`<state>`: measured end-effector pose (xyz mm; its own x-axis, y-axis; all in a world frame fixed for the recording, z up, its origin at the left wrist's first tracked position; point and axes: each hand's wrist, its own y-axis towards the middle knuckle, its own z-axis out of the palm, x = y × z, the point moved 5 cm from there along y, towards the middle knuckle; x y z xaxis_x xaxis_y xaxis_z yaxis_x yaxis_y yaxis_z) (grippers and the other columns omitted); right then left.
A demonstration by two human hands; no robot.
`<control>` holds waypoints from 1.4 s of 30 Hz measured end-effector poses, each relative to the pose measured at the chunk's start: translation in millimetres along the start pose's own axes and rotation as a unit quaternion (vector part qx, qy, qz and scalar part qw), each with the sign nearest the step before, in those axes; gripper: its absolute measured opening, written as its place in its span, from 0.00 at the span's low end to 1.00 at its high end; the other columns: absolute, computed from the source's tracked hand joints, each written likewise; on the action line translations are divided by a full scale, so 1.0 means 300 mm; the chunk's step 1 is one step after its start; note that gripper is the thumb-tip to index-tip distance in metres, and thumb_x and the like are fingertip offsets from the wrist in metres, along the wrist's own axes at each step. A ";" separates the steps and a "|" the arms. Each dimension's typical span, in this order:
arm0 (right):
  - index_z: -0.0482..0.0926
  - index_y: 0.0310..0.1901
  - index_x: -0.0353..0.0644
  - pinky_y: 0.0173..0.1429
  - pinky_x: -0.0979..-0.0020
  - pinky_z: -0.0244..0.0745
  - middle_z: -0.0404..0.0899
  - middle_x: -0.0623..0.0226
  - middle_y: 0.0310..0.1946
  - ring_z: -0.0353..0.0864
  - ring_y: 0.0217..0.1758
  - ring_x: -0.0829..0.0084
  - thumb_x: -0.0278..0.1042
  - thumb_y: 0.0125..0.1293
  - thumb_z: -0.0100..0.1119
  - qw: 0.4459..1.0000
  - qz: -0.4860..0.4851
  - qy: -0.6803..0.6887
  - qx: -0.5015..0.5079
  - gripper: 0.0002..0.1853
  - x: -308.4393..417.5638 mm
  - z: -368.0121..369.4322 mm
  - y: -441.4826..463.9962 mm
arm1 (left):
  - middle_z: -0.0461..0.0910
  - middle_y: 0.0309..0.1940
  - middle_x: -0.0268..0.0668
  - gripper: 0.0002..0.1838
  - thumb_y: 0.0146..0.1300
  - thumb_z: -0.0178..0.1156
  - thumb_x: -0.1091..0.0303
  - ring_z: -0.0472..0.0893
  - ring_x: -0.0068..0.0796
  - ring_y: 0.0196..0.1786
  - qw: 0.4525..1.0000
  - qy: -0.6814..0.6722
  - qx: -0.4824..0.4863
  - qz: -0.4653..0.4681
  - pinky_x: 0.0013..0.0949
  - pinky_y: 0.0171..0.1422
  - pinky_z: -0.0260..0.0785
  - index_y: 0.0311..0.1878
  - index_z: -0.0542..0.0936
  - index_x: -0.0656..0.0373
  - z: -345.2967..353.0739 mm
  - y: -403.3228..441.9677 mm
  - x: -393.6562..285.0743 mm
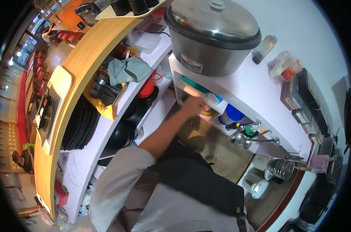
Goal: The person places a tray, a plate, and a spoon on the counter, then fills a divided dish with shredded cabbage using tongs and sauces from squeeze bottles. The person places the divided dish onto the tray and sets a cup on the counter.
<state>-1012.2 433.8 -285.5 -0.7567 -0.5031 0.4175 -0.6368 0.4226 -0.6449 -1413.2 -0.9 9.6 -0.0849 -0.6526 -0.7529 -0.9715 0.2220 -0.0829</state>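
Note:
My left hand (194, 107) reaches into the open shelf under the white counter (237, 91). Its fingers are curled together at the shelf's front; whatever they hold is too small or hidden to make out. Right by the fingertips are a white roll-like item (213, 99) and a small stack with yellow and pink bands (206, 113). Further right on that shelf stands a blue round container (232, 114). A teal flat item (194, 84) lies at the shelf's left end. My right hand is out of view.
A large rice cooker (214, 38) stands on the counter above. Ladles (247, 142) hang from the counter edge to the right. On the left, shelves hold black plates (80, 125), black bowls (121, 136) and a cutlery box under a grey cloth (129, 70). White buckets (256, 187) stand lower right.

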 end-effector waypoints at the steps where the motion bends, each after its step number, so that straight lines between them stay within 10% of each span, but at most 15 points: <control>1: 0.77 0.31 0.39 0.23 0.66 0.66 0.76 0.63 0.21 0.73 0.20 0.70 0.35 0.57 0.46 0.999 -0.017 0.021 0.026 0.11 0.080 0.031 0.017 | 0.81 0.30 0.42 0.13 0.47 0.61 0.62 0.81 0.35 0.34 0.998 -0.001 -0.063 -0.032 0.35 0.41 0.72 0.37 0.82 0.55 -0.079 0.005 0.072; 5: 0.76 0.34 0.39 0.24 0.68 0.66 0.77 0.64 0.24 0.74 0.22 0.71 0.35 0.58 0.46 0.990 -0.069 0.089 0.086 0.11 0.382 0.082 0.064 | 0.81 0.23 0.40 0.14 0.47 0.59 0.60 0.81 0.32 0.27 0.967 0.153 -0.175 -0.107 0.32 0.34 0.71 0.31 0.81 0.62 -0.483 -0.053 0.303; 10: 0.76 0.38 0.40 0.25 0.70 0.66 0.77 0.66 0.27 0.75 0.25 0.73 0.35 0.60 0.46 0.976 -0.070 0.197 0.064 0.11 0.739 -0.051 0.120 | 0.78 0.17 0.32 0.19 0.60 0.51 0.53 0.75 0.24 0.16 0.858 0.113 0.280 -0.415 0.31 0.19 0.68 0.23 0.80 0.57 -0.447 -0.100 0.820; 13: 0.72 0.49 0.39 0.30 0.72 0.67 0.76 0.64 0.33 0.76 0.31 0.72 0.35 0.63 0.47 0.974 -0.003 0.225 0.027 0.15 0.910 -0.104 0.228 | 0.80 0.29 0.41 0.14 0.55 0.55 0.57 0.78 0.39 0.32 0.917 0.041 0.178 -0.355 0.38 0.38 0.70 0.32 0.79 0.60 -0.316 -0.014 1.019; 16: 0.71 0.50 0.40 0.28 0.76 0.64 0.77 0.65 0.32 0.75 0.30 0.77 0.32 0.61 0.49 0.977 -0.017 0.205 0.061 0.15 1.107 -0.094 0.164 | 0.78 0.45 0.43 0.18 0.55 0.56 0.58 0.77 0.42 0.49 0.922 0.332 0.000 -0.200 0.36 0.54 0.68 0.48 0.78 0.56 -0.394 0.151 0.902; 23: 0.76 0.44 0.36 0.46 0.68 0.73 0.81 0.59 0.37 0.80 0.41 0.66 0.33 0.57 0.56 0.982 -0.131 -0.078 0.108 0.14 1.278 -0.043 -0.123 | 0.79 0.43 0.43 0.17 0.54 0.58 0.59 0.78 0.42 0.47 0.910 0.375 -0.015 -0.179 0.37 0.52 0.69 0.45 0.78 0.56 -0.341 0.559 1.108; 29: 0.77 0.44 0.36 0.46 0.70 0.72 0.80 0.59 0.40 0.79 0.42 0.68 0.33 0.58 0.57 0.995 0.095 0.016 -0.040 0.14 1.102 -0.106 -0.298 | 0.79 0.41 0.43 0.16 0.54 0.59 0.59 0.79 0.42 0.45 0.902 0.389 0.051 -0.183 0.37 0.50 0.70 0.43 0.78 0.56 -0.221 0.835 1.186; 37: 0.78 0.41 0.34 0.46 0.66 0.70 0.80 0.53 0.35 0.78 0.41 0.67 0.36 0.59 0.53 0.999 0.042 0.028 0.012 0.14 0.575 0.113 -0.231 | 0.80 0.38 0.43 0.14 0.52 0.61 0.59 0.80 0.42 0.43 0.880 0.425 0.078 -0.200 0.38 0.48 0.72 0.39 0.79 0.56 -0.230 0.769 1.210; 42: 0.77 0.44 0.34 0.49 0.66 0.69 0.80 0.59 0.39 0.78 0.43 0.66 0.34 0.58 0.53 0.995 0.073 -0.018 0.071 0.15 0.785 -0.027 -0.131 | 0.80 0.36 0.43 0.13 0.52 0.62 0.59 0.81 0.42 0.41 0.867 0.434 0.066 -0.236 0.38 0.46 0.73 0.37 0.79 0.56 -0.246 0.561 1.221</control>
<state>-1166.6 304.8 -156.4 -0.8320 -0.4719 0.2918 -0.4918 0.3839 -0.7815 -1624.2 -256.1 -231.9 0.1246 -0.9801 0.1542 -0.9148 -0.1737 -0.3647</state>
